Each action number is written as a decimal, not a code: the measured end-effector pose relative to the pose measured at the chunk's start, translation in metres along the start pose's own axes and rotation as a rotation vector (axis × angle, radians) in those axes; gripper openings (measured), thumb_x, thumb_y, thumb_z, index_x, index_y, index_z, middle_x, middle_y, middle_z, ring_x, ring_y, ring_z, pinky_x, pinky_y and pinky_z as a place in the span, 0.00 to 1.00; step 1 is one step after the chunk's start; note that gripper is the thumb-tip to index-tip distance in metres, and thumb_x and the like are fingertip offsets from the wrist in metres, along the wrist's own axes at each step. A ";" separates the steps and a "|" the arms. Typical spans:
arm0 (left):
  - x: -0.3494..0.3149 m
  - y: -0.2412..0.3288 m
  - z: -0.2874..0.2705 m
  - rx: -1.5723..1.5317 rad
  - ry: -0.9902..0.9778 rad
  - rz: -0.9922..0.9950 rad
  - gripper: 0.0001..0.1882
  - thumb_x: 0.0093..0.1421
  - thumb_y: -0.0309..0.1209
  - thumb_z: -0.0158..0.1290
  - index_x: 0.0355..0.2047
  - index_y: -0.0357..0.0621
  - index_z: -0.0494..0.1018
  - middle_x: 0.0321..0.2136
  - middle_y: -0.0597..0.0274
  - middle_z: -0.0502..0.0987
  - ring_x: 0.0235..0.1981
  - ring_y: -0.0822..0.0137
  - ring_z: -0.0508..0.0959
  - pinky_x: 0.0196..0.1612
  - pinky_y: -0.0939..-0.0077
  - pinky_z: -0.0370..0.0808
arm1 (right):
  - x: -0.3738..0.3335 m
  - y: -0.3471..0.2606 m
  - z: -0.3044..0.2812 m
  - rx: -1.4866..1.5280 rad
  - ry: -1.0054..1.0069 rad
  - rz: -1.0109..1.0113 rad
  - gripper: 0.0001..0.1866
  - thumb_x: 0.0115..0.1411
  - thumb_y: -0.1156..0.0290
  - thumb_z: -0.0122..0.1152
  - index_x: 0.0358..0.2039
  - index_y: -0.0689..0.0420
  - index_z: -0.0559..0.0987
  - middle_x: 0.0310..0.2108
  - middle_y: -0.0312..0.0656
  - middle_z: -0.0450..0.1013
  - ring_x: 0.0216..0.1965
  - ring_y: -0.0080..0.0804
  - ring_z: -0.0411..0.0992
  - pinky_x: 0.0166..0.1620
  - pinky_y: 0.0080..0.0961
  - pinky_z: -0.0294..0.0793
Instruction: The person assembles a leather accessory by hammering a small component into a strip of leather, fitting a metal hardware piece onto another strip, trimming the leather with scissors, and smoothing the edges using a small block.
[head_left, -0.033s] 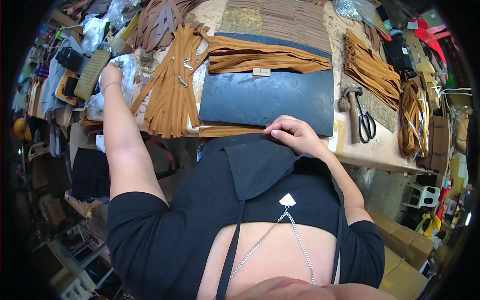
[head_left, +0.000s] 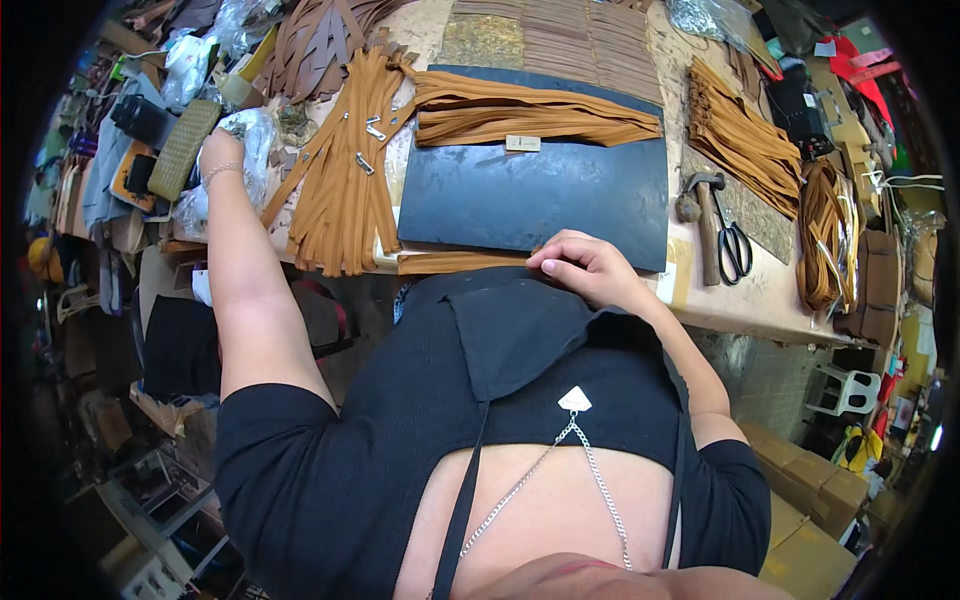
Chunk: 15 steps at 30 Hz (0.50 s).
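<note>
At the far left my left hand [head_left: 222, 150] reaches to a crumpled clear plastic bag [head_left: 258, 145]; its fingers are mostly hidden there. My right hand [head_left: 595, 268] rests at the table's near edge, fingers curled and thumb pressed in, at the right end of a brown zipper [head_left: 455, 263] lying along that edge. A dark board [head_left: 530, 195] sits just beyond it. Across the board's far part lies a bundle of brown zippers [head_left: 540, 110], with a small pale tag [head_left: 522, 144] at its near side. More zippers [head_left: 345, 190] fan out left of the board, several metal sliders on them.
Right of the board lie a hammer [head_left: 708, 225] and black-handled scissors [head_left: 735, 252]. Two further zipper bundles, one flat [head_left: 745, 135] and one coiled [head_left: 825, 240], are at the right. Brown strips [head_left: 310, 45] and woven sheets [head_left: 575, 45] cover the far side. A white stool [head_left: 845, 392] stands at lower right.
</note>
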<state>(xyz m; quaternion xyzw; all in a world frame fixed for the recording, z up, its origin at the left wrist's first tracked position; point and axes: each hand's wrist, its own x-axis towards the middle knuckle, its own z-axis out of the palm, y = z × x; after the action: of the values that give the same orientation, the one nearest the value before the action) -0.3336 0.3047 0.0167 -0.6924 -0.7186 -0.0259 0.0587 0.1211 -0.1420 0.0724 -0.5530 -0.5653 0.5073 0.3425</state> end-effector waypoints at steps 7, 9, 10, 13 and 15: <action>0.000 -0.002 0.000 0.024 0.066 -0.094 0.18 0.64 0.34 0.41 0.46 0.43 0.78 0.50 0.43 0.78 0.52 0.45 0.78 0.53 0.51 0.75 | 0.003 0.002 0.001 -0.003 -0.016 -0.016 0.11 0.66 0.67 0.59 0.41 0.58 0.84 0.39 0.37 0.77 0.42 0.26 0.75 0.48 0.22 0.73; 0.002 0.001 0.001 0.007 0.053 -0.088 0.18 0.64 0.34 0.42 0.46 0.44 0.78 0.50 0.43 0.78 0.52 0.45 0.78 0.53 0.51 0.75 | 0.002 0.004 0.001 0.008 -0.006 -0.005 0.11 0.66 0.67 0.59 0.41 0.58 0.84 0.39 0.37 0.77 0.42 0.26 0.75 0.48 0.22 0.73; -0.001 0.004 -0.003 -0.008 0.040 -0.089 0.17 0.64 0.34 0.42 0.46 0.44 0.78 0.49 0.43 0.78 0.52 0.46 0.79 0.52 0.51 0.75 | 0.001 0.005 0.001 0.019 -0.002 0.003 0.11 0.66 0.67 0.58 0.41 0.58 0.84 0.39 0.37 0.77 0.42 0.26 0.75 0.48 0.22 0.73; 0.004 -0.006 0.002 -0.031 0.083 -0.062 0.16 0.63 0.36 0.45 0.43 0.45 0.79 0.44 0.43 0.80 0.49 0.47 0.80 0.51 0.52 0.76 | -0.001 0.005 -0.001 0.002 0.012 0.003 0.11 0.66 0.67 0.59 0.41 0.58 0.84 0.39 0.37 0.77 0.43 0.26 0.75 0.49 0.23 0.73; 0.006 -0.014 0.001 -0.051 0.107 -0.067 0.15 0.61 0.37 0.47 0.41 0.46 0.80 0.42 0.44 0.81 0.47 0.46 0.80 0.50 0.52 0.76 | -0.001 0.006 -0.001 0.001 0.008 -0.004 0.11 0.66 0.67 0.59 0.41 0.58 0.84 0.39 0.38 0.77 0.43 0.27 0.75 0.49 0.23 0.73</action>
<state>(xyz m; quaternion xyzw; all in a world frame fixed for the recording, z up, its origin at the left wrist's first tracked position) -0.3478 0.3100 0.0170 -0.6668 -0.7364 -0.0829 0.0784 0.1243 -0.1437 0.0670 -0.5540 -0.5647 0.5045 0.3460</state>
